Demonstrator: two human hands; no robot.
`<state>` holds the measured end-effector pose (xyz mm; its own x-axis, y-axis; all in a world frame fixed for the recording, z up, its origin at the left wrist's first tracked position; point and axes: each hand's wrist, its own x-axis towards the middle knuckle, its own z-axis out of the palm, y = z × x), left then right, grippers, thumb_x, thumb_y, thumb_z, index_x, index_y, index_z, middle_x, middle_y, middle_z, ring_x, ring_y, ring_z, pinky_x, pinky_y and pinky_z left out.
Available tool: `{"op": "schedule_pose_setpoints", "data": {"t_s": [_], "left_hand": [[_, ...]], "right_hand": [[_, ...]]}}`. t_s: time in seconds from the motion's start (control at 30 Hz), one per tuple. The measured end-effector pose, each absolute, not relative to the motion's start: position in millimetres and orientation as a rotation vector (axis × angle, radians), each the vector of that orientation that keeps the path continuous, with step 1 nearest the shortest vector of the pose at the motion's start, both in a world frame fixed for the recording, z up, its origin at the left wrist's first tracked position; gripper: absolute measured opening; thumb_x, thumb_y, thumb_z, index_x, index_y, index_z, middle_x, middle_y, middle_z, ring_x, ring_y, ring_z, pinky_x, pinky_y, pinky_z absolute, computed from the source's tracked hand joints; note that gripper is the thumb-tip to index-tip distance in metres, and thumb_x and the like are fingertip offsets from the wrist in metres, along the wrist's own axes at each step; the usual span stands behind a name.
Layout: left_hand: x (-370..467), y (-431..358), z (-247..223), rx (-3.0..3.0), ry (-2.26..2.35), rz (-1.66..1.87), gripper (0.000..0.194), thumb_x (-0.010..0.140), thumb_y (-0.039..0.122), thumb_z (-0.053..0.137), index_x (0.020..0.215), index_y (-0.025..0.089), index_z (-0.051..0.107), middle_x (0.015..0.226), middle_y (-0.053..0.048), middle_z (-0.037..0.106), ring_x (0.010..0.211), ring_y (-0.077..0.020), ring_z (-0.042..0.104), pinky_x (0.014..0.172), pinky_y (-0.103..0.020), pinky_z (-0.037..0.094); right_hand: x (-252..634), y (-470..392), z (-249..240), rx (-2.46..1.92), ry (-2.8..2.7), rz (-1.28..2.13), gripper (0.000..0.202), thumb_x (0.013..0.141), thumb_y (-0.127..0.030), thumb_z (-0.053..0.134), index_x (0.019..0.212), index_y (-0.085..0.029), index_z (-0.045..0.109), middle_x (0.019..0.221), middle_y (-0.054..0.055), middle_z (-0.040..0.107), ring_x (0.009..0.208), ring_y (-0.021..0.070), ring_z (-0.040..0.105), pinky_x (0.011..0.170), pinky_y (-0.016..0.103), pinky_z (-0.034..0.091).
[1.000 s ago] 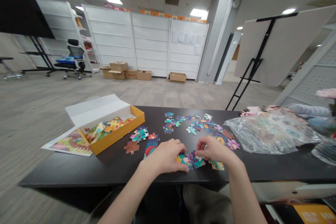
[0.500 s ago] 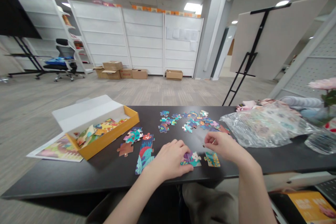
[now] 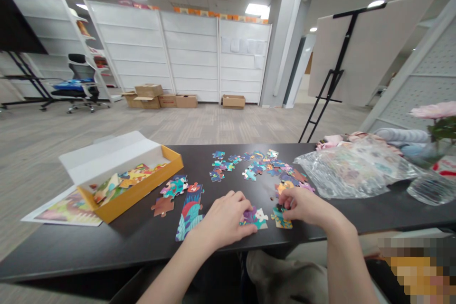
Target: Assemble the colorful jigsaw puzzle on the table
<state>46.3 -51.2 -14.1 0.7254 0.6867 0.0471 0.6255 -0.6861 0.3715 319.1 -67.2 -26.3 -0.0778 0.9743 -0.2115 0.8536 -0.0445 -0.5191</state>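
My left hand [image 3: 230,218] lies with its fingers spread over joined purple and teal puzzle pieces [image 3: 257,217] near the table's front edge. Just right of them, my right hand [image 3: 297,206] has its fingers curled at a teal and yellow piece [image 3: 281,219]; what its fingertips hold, if anything, is hidden. Left of my left hand is a joined strip [image 3: 191,209] with red and blue patterns. Loose pieces [image 3: 256,168] are scattered farther back. A brown piece [image 3: 164,206] lies at the left, beside a teal and pink cluster [image 3: 174,186].
An open yellow box [image 3: 137,192] with more pieces stands on the dark table [image 3: 135,242] at the left, a printed sheet [image 3: 67,209] beside it. Crumpled clear plastic [image 3: 356,168] and folded cloths [image 3: 402,136] occupy the right. A pink flower [image 3: 432,110] is at the far right.
My right hand has moved down and closer to the teal and yellow piece, uncovering orange and pink pieces behind it. The whole view has shifted slightly.
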Motion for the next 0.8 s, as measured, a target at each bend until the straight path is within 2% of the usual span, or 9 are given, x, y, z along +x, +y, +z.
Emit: {"op": "schedule_pose_setpoints", "data": {"t_s": [0.2, 0.3, 0.37, 0.43, 0.57, 0.67, 0.8], "left_hand": [[42, -48, -14, 2.555, 0.984, 0.25, 0.038, 0.08, 0.049, 0.074, 0.108, 0.024, 0.068, 0.114, -0.005, 0.065, 0.107, -0.0258, 0.061, 0.088, -0.035, 0.05], [39, -47, -13, 2.538, 0.968, 0.253, 0.037, 0.079, 0.047, 0.075, 0.107, 0.024, 0.068, 0.113, -0.004, 0.065, 0.107, -0.025, 0.061, 0.088, -0.034, 0.05], [37, -46, -13, 2.538, 0.962, 0.25, 0.038, 0.078, 0.047, 0.076, 0.107, 0.025, 0.067, 0.113, -0.004, 0.065, 0.106, -0.025, 0.062, 0.087, -0.034, 0.049], [35, -45, -13, 2.545, 0.957, 0.241, 0.039, 0.077, 0.048, 0.077, 0.106, 0.024, 0.067, 0.112, -0.004, 0.065, 0.105, -0.0252, 0.062, 0.086, -0.034, 0.049], [33, -46, -13, 2.56, 0.958, 0.228, 0.04, 0.077, 0.049, 0.077, 0.106, 0.024, 0.066, 0.113, -0.004, 0.065, 0.105, -0.0251, 0.062, 0.085, -0.033, 0.049], [32, -46, -13, 2.564, 0.965, 0.234, 0.039, 0.077, 0.048, 0.077, 0.104, 0.024, 0.065, 0.111, -0.004, 0.065, 0.104, -0.025, 0.062, 0.084, -0.033, 0.049], [32, -47, -12, 2.563, 0.968, 0.232, 0.039, 0.076, 0.049, 0.078, 0.103, 0.023, 0.066, 0.111, -0.004, 0.065, 0.103, -0.0254, 0.062, 0.084, -0.033, 0.049]], "right_hand": [[313, -70, -14, -1.932, -2.068, 0.765, 0.02, 0.064, -0.012, 0.069, 0.081, -0.02, 0.074, 0.07, 0.001, 0.069, 0.065, 0.0167, 0.063, 0.057, 0.024, 0.042], [306, -67, -8, -1.906, -2.071, 0.66, 0.008, 0.073, -0.019, 0.068, 0.079, -0.021, 0.073, 0.07, 0.002, 0.07, 0.066, 0.0176, 0.063, 0.06, 0.026, 0.043], [298, -60, -8, -1.9, -2.058, 0.519, 0.012, 0.082, -0.026, 0.064, 0.085, -0.021, 0.074, 0.076, 0.004, 0.071, 0.071, 0.019, 0.065, 0.065, 0.027, 0.045], [287, -52, -12, -1.892, -2.053, 0.374, 0.021, 0.088, -0.029, 0.059, 0.1, -0.02, 0.074, 0.091, 0.008, 0.072, 0.081, 0.0205, 0.066, 0.074, 0.029, 0.046], [266, -40, -27, -1.821, -2.116, 0.255, 0.036, 0.092, -0.027, 0.058, 0.127, -0.019, 0.065, 0.119, 0.012, 0.064, 0.107, 0.0243, 0.064, 0.092, 0.033, 0.046], [256, -36, -36, -1.824, -2.162, 0.214, 0.037, 0.093, -0.027, 0.058, 0.129, -0.019, 0.064, 0.121, 0.014, 0.061, 0.113, 0.0273, 0.061, 0.095, 0.036, 0.046], [252, -35, -37, -1.811, -2.193, 0.205, 0.029, 0.094, -0.027, 0.057, 0.119, -0.019, 0.07, 0.119, 0.013, 0.062, 0.11, 0.0261, 0.063, 0.097, 0.036, 0.046]]}}
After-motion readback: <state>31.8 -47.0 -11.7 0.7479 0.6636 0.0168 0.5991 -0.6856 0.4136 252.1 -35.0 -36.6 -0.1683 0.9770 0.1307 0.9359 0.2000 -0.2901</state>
